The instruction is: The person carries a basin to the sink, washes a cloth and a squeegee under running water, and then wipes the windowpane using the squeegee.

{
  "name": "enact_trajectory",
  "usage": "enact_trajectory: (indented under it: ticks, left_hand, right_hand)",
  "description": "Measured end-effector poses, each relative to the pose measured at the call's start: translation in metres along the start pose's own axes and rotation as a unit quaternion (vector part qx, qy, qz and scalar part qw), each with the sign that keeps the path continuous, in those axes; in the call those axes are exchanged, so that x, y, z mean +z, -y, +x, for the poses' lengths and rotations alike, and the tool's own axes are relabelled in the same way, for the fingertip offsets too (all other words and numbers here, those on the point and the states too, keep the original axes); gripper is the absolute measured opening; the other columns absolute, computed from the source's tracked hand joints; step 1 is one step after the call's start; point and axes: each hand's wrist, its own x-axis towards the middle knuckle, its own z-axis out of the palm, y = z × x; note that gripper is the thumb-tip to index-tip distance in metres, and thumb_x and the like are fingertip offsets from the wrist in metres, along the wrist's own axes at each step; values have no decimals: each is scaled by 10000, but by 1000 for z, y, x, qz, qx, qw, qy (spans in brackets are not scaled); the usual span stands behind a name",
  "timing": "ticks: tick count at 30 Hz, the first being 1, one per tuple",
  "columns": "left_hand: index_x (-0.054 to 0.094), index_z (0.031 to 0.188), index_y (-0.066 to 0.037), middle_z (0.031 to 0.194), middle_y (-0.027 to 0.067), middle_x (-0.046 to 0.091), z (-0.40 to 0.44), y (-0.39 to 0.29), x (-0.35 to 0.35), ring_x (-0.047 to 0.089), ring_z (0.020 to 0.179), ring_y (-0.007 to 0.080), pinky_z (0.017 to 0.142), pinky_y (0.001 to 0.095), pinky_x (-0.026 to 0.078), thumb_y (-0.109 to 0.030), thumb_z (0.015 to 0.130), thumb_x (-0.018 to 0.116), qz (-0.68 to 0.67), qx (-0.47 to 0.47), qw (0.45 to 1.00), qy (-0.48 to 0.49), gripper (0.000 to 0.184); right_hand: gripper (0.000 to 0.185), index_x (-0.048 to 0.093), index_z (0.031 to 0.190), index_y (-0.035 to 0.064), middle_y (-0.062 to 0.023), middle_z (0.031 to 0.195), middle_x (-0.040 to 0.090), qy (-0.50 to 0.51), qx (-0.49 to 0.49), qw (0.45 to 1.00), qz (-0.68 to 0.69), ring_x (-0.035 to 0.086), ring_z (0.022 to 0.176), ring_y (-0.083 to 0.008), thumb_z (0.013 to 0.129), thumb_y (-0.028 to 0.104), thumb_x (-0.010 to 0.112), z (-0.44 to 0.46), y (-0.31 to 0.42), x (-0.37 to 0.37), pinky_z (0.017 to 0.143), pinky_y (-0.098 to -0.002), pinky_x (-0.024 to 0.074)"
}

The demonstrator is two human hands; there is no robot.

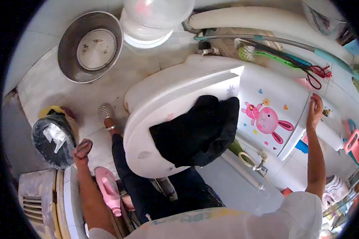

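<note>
My left hand point(83, 150) is out to the left, beside a bin point(54, 155) lined with a dark bag with white tissue on top. Its fingers are curled closed, and whatever they may hold cannot be made out. My right hand point(314, 109) is at the far edge of the white toilet tank point(249, 83), fingers extended and slightly bent, seemingly touching the lid. The tank carries pink rabbit stickers. A black cloth point(195, 133), likely a garment, lies bunched across the closed toilet lid point(147, 127), away from both hands.
A metal basin point(117, 42) and a white bucket point(147, 24) stand on the floor beyond the toilet. A pink bottle point(107, 187) is near my left forearm. A green-handled brush point(267, 55) lies behind the tank. A tap point(261, 161) projects from the wall.
</note>
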Motion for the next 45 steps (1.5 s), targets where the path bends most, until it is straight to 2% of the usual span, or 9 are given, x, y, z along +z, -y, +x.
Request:
enact_trajectory:
  ticks: [3,4,8,11,13,19,32,35,45]
  left_hand:
    - [475,1059,-34,1027,135,543,-13,-11,48,517,955,280,851,379,424,-366,829,383,-87,-120,983,-104,414]
    - [501,1023,-34,984,113,554,-18,-12,49,536,897,256,793,365,446,-348,832,416,-59,-120,989,66,378]
    - [547,890,-24,804,73,561,-27,-23,93,520,694,148,637,266,432,-229,805,535,122,101,968,-194,222]
    - [547,855,-16,733,53,545,-90,-71,294,504,642,129,599,244,421,-162,807,539,411,318,801,-297,154]
    - [550,846,-7,736,43,539,-123,-80,385,500,644,115,592,246,421,-95,804,530,323,290,872,-227,100]
    - [540,797,-34,750,71,556,-129,-18,499,529,718,200,668,287,403,-43,726,588,530,481,698,19,86]
    - [556,787,-69,731,65,542,-112,20,527,523,738,258,725,378,397,-54,695,605,608,500,614,-59,106]
    - [550,783,-54,751,80,549,-111,21,528,530,730,268,762,367,418,-31,687,612,587,517,620,-63,117]
    - [552,780,-30,719,93,539,-111,22,533,530,681,247,676,312,435,14,684,611,578,523,622,-77,120]
  right_hand:
    - [110,528,855,21,-105,965,541,13,-20,999,-45,494,928,-219,786,100,495,1,10,-5,828,-293,367]
    - [113,529,856,22,-107,966,542,14,-27,998,-45,497,922,-220,783,103,499,2,10,-5,825,-295,369]
    - [141,540,878,24,-112,978,547,-42,-27,993,-103,510,908,-255,743,59,522,-2,21,-3,821,-332,379]
    - [246,535,919,38,-106,1009,549,-90,-139,967,-194,503,950,-290,674,11,544,3,63,9,833,-365,373]
    - [254,529,895,57,-89,1007,549,24,-227,966,-125,499,960,-272,650,6,571,11,109,33,842,-359,371]
    - [192,536,887,76,-109,875,550,97,-253,950,-153,531,805,-283,695,69,536,85,109,126,697,-381,435]
    - [234,597,852,57,-93,925,580,212,-258,818,-468,533,916,-231,774,207,435,156,50,228,837,-347,380]
    - [328,524,1024,53,-106,999,553,39,-365,800,-474,500,993,-233,744,218,478,159,19,210,848,-345,379]
    - [560,394,1199,60,-161,1216,413,248,-304,807,-440,357,1141,-319,811,464,387,207,19,254,968,-415,250]
